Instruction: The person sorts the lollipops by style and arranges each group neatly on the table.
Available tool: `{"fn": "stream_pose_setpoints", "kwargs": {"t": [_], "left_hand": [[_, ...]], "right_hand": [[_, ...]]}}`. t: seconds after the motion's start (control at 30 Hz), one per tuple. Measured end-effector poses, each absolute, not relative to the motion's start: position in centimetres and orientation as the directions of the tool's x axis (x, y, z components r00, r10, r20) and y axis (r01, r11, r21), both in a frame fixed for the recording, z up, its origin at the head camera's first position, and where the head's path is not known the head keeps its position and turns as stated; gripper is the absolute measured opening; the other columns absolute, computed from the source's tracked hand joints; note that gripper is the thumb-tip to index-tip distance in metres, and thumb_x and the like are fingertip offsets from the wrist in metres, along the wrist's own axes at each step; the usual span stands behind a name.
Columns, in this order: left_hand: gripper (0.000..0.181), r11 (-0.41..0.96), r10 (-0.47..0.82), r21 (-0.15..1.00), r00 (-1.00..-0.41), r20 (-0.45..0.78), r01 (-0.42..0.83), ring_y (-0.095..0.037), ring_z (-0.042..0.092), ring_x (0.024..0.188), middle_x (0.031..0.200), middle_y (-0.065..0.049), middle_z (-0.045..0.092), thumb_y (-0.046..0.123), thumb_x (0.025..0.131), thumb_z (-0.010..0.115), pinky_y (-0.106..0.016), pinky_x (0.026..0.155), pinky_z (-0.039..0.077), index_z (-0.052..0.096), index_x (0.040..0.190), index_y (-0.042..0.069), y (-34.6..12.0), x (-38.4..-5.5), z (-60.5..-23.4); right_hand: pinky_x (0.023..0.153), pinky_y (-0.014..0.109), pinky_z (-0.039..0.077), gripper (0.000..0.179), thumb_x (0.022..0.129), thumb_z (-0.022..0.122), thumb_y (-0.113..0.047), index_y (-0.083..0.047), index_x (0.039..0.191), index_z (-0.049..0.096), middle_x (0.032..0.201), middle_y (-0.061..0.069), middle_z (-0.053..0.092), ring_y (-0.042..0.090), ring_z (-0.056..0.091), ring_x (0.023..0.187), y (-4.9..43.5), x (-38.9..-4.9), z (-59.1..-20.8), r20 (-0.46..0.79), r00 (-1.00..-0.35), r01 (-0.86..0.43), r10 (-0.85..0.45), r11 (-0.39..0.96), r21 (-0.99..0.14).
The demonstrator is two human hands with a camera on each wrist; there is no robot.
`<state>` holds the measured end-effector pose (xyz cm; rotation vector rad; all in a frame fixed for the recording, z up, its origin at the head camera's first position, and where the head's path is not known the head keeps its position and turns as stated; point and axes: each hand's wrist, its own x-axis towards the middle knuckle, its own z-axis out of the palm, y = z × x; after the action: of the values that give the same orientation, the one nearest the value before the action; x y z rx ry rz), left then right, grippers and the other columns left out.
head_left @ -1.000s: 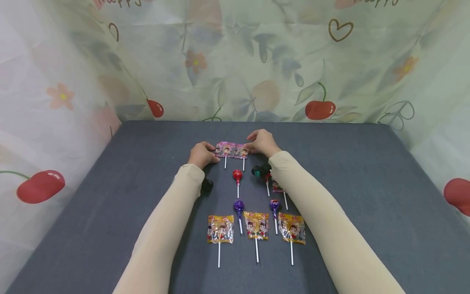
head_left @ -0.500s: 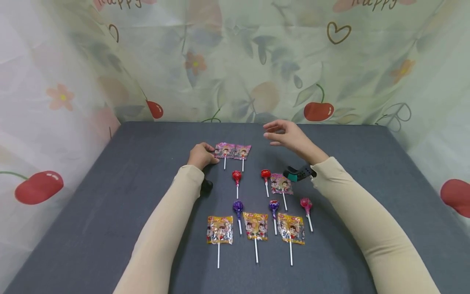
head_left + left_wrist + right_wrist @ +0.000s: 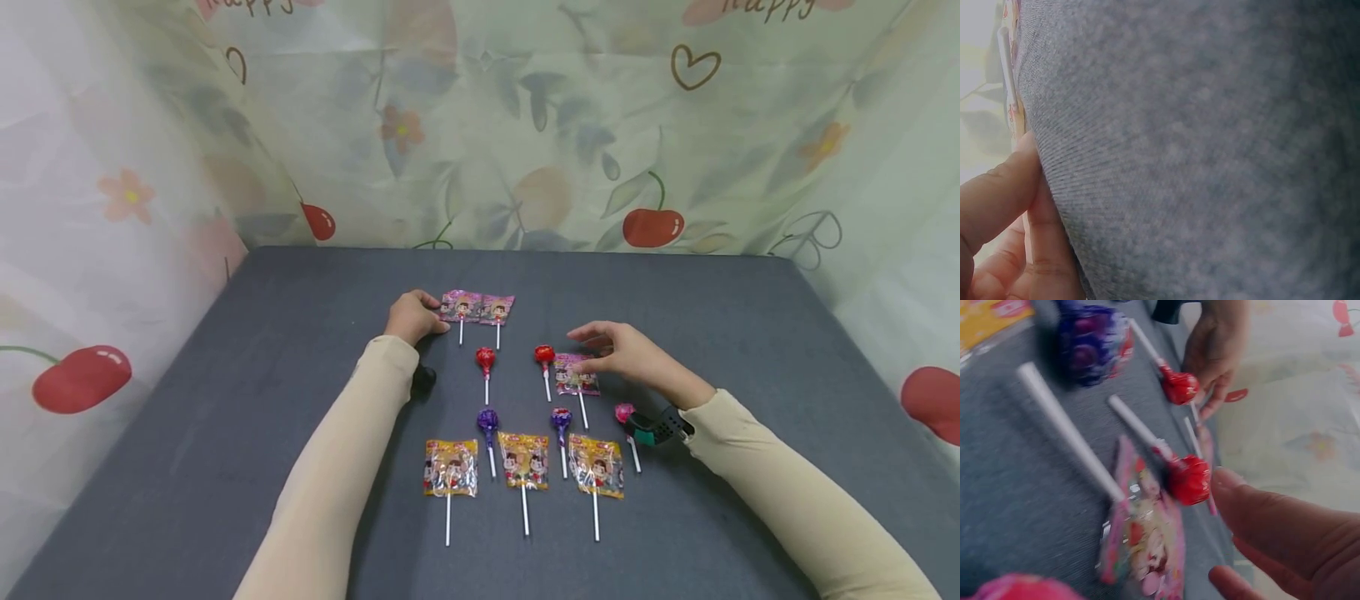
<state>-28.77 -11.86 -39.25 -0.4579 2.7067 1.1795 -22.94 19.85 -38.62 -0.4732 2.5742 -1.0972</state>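
Note:
Two flat lollipops in pink wrappers lie side by side at the back, the left one edge to edge with the right one. My left hand holds the left wrapper's outer edge between thumb and fingers; in the left wrist view the thumb meets that edge. A third pink-wrapped lollipop lies further right and nearer. Over its top right corner hovers my right hand, fingers parted and loosely bent, holding nothing. In the right wrist view its thumb overlaps a red ball lollipop.
Nearer me lie another red lollipop, two purple ones and three yellow-wrapped ones, among them the middle packet. A pink ball lollipop is partly hidden by the right wrist strap. Patterned cloth hangs behind the table.
My right hand has let go of the second pink lollipop at the back, lifted away to the right, then come nearer over the third one. The left hand has stayed put.

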Motion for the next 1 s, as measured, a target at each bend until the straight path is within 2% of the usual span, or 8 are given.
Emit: {"fn": "stream_pose_setpoints", "kwargs": {"t": [0.17,0.4,0.6,0.87,1.0], "left_hand": [[0.035,0.653,-0.229,0.677,-0.941,-0.249,-0.338,-0.028,0.051,0.106,0.122,-0.016,0.059,0.01,0.077,0.081,-0.04,0.094,0.042,0.063,0.107,0.008,-11.9,-29.18,-39.65],[0.038,0.64,-0.212,0.69,-0.941,-0.263,-0.337,-0.028,0.05,0.112,0.127,-0.016,0.057,0.009,0.08,0.079,-0.04,0.1,0.039,0.062,0.114,0.007,-11.88,-28.67,-39.19],[0.039,0.642,-0.215,0.689,-0.942,-0.257,-0.335,-0.028,0.05,0.111,0.126,-0.016,0.058,0.01,0.079,0.08,-0.041,0.1,0.038,0.062,0.114,0.007,-11.89,-28.43,-38.95],[0.039,0.637,-0.221,0.693,-0.941,-0.257,-0.339,-0.029,0.05,0.11,0.125,-0.017,0.058,0.009,0.079,0.08,-0.042,0.1,0.039,0.062,0.113,0.007,-11.87,-28.45,-39.03],[0.039,0.632,-0.22,0.698,-0.942,-0.255,-0.337,-0.029,0.05,0.111,0.125,-0.016,0.058,0.009,0.079,0.079,-0.042,0.1,0.039,0.062,0.114,0.007,-11.82,-28.43,-38.92]], "right_hand": [[0.1,0.054,0.04,0.056,0.083,0.077,-0.02,0.0,0.131,0.056,0.133,0.023,0.054,0.039,0.05,0.122,20.27,-22.72,-39.28,-0.169,-0.894,-0.199,-0.415,0.706,-0.679],[0.101,0.055,0.037,0.062,0.079,0.081,-0.023,-0.001,0.132,0.057,0.131,0.024,0.051,0.04,0.047,0.122,20.08,-22.73,-39.57,-0.165,-0.894,-0.235,-0.416,0.751,-0.617],[0.1,0.056,0.037,0.059,0.076,0.084,-0.023,-0.004,0.126,0.062,0.128,0.024,0.048,0.039,0.046,0.119,19.73,-22.91,-39.79,-0.164,-0.903,-0.239,-0.396,0.783,-0.574],[0.096,0.052,0.04,0.051,0.076,0.083,-0.02,-0.002,0.119,0.063,0.122,0.021,0.055,0.035,0.051,0.112,19.39,-22.92,-39.47,-0.169,-0.915,-0.209,-0.366,0.789,-0.578],[0.089,0.046,0.045,0.046,0.079,0.08,-0.016,-0.002,0.119,0.061,0.116,0.018,0.061,0.031,0.056,0.104,19.49,-22.95,-39.3,-0.179,-0.924,-0.167,-0.339,0.776,-0.608]]}}
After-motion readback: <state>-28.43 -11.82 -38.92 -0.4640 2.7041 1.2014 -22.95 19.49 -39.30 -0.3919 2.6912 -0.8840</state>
